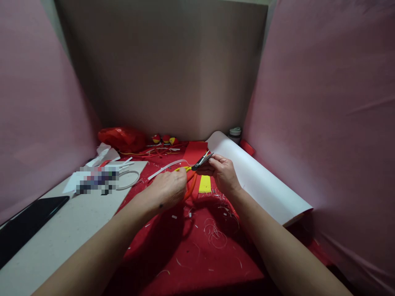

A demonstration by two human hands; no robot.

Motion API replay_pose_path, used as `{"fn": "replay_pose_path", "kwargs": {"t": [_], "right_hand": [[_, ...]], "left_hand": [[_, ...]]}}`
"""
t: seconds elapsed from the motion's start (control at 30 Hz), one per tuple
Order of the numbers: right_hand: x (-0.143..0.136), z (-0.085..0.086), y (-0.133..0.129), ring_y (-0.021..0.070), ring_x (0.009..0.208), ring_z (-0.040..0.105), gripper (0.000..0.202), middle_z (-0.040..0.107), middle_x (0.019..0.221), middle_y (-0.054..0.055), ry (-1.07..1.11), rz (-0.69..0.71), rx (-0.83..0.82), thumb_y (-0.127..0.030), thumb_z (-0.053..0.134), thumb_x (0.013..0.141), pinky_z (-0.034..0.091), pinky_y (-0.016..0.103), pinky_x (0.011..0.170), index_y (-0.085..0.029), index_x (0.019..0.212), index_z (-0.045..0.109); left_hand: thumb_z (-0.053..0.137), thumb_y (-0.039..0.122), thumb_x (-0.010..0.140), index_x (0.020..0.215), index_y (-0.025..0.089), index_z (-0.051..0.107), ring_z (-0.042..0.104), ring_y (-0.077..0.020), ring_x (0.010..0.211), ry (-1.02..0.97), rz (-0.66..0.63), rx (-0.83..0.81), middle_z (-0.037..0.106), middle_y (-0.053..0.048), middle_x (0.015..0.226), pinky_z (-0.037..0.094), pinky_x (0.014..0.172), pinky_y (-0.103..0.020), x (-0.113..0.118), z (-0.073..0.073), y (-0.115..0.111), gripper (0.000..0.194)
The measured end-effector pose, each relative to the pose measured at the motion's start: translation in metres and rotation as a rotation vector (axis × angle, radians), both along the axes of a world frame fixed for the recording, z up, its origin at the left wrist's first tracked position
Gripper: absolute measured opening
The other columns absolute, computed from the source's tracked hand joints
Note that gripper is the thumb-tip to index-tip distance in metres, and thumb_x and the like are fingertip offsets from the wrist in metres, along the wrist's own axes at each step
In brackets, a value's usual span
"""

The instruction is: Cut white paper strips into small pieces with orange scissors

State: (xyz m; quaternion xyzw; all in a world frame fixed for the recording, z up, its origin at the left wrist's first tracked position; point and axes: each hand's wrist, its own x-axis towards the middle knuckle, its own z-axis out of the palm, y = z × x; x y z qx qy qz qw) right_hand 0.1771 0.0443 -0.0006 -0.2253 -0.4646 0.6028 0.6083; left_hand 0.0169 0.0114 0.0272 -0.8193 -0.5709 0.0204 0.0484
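Left hand (171,187) grips black-bladed, yellow-and-orange-handled scissors (195,167), blades beside right hand (224,170).
Thin translucent white strip (168,165) curves just beyond left hand; scissors held above dark-red cloth (197,259), mid-view; right hand's fingers bent near blade tips, can't tell if gripping anything; large white roll (259,181) farther right.

Pink, sheet-like walls (327,90) flank a red-covered desk (188,267), and a grey-brown back panel (154,61) shows a soft vertical sheen in dim light.

No text, label, brand, number or sign can be read anywhere in view.
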Motion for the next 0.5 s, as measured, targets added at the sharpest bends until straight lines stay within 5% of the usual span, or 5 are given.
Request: {"fn": "replay_pose_path", "kwargs": {"t": [0.5], "right_hand": [[-0.0016,-0.0025,0.0005,0.0178,0.062,0.066,0.003,0.066,0.059,0.003,0.030,0.012,-0.033,-0.017,0.056,0.068,0.056,0.035,0.064,-0.014,0.069,0.058]], "left_hand": [[0.035,0.014,0.075,0.094,0.014,0.052,0.061,-0.0259,0.069,-0.027,-0.013,0.009,0.065,-0.016,0.079,0.038,0.056,-0.032,-0.0006,-0.0021,-0.0003,0.025]]}}
